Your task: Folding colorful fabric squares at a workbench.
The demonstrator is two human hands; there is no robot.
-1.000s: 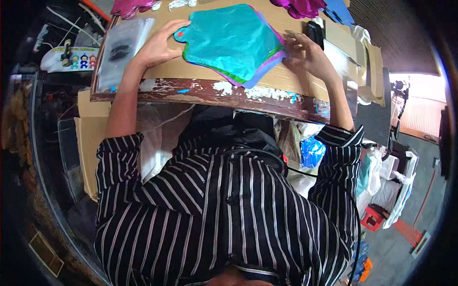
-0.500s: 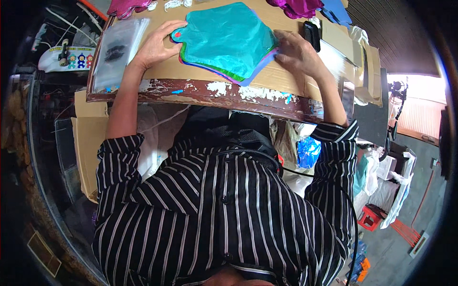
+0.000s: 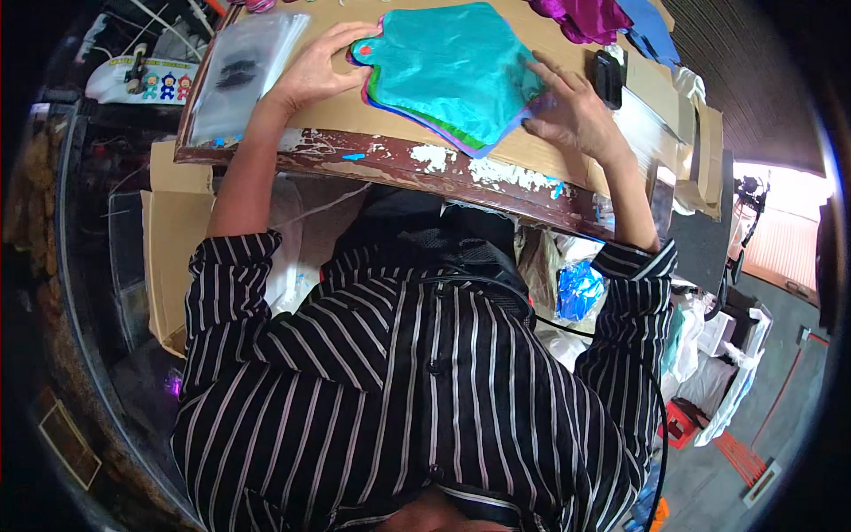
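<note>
A stack of flat, shiny foil sheets (image 3: 452,75) lies on the cardboard-covered table, teal on top, with green, purple and blue edges fanned out below. At its left end is a small rounded tab (image 3: 364,50) with a red dot. My left hand (image 3: 319,69) rests beside that tab, fingers and thumb spread on either side and touching the stack's edge. At the stack's right corner, my right hand (image 3: 581,115) is open, fingertips against the edge and thumb apart below them.
Clear plastic bags (image 3: 244,80) with a dark print lie at the table's left. A black phone-like object (image 3: 608,80) sits beyond my right hand. Magenta foil (image 3: 581,18) and a blue piece (image 3: 654,35) are at the far right. The worn table edge (image 3: 399,164) runs in front of me.
The view has shifted, so the table and stack appear farther right and slightly higher. Both hands stay at the stack's two ends; my right hand's fingers have spread a little.
</note>
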